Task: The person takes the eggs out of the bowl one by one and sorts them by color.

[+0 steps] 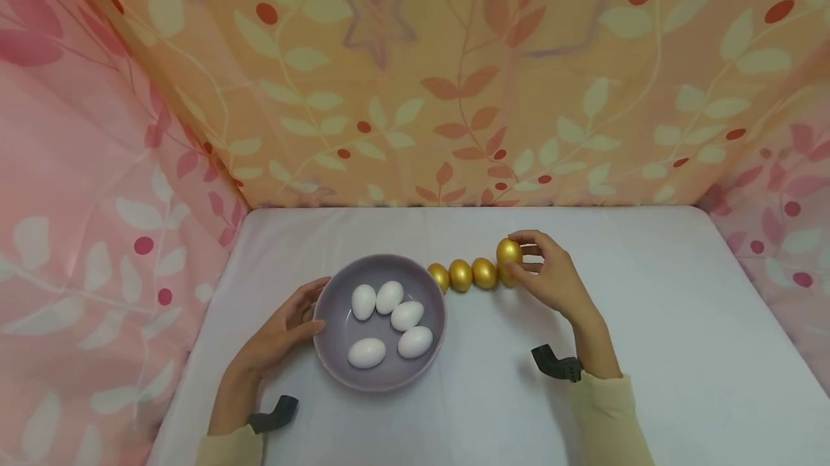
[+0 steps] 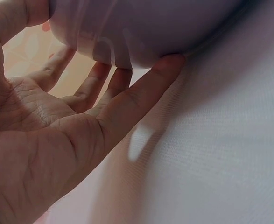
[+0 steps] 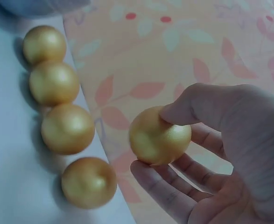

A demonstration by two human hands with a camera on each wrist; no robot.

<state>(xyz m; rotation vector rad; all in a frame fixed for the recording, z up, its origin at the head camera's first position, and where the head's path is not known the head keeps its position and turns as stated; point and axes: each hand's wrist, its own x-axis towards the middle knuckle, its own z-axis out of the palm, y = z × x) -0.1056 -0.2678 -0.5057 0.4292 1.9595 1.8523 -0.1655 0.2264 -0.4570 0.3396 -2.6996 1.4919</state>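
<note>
Held egg: the golden egg (image 3: 159,135) is being pinched by the right hand (image 1: 551,275), thumb opposing fingers (image 3: 167,189).
Handling: judged light, smooth, slippery; best gripped round its middle.
Bowl: the bowl (image 1: 337,340) at 9 o'clock is being touched by the left hand (image 1: 282,329), fingers spread.

Eggs (image 1: 387,321) in bowl (image 1: 337,336); egg row (image 1: 462,275) right.

Golden eggs (image 1: 472,274), matte sheen. White eggs (image 1: 389,320) in a lilac-grey bowl (image 1: 337,340). Table (image 1: 648,336) white, maybe lavender-tinted. Backdrop (image 1: 454,77) orange, side drapes pink, both leaf-patterned. Sleeves (image 1: 606,415) pale yellow.
</note>
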